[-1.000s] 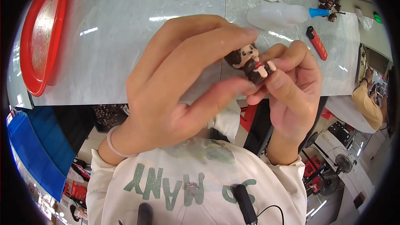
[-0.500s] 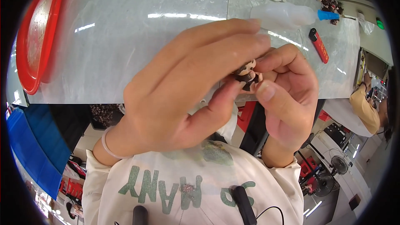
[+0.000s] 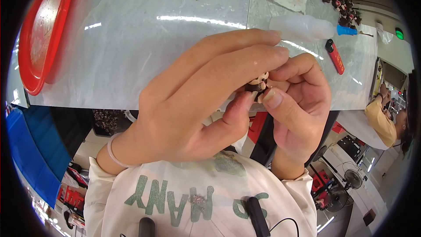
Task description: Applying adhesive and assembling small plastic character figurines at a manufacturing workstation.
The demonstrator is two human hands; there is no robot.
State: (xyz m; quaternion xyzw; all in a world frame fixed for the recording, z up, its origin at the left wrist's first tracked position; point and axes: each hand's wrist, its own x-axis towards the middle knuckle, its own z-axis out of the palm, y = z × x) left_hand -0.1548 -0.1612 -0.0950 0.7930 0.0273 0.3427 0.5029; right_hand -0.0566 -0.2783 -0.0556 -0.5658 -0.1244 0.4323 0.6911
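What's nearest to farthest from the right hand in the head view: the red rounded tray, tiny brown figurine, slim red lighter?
1. Tiny brown figurine: held at the right hand.
2. Slim red lighter: beyond the hand, right.
3. Red rounded tray: far left.

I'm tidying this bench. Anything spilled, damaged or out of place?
Mildly odd: the whitish bottle lies on its side instead of upright on the table, though no spill shows. The figurine between the left hand and right hand is mostly hidden, so damage can't be judged.
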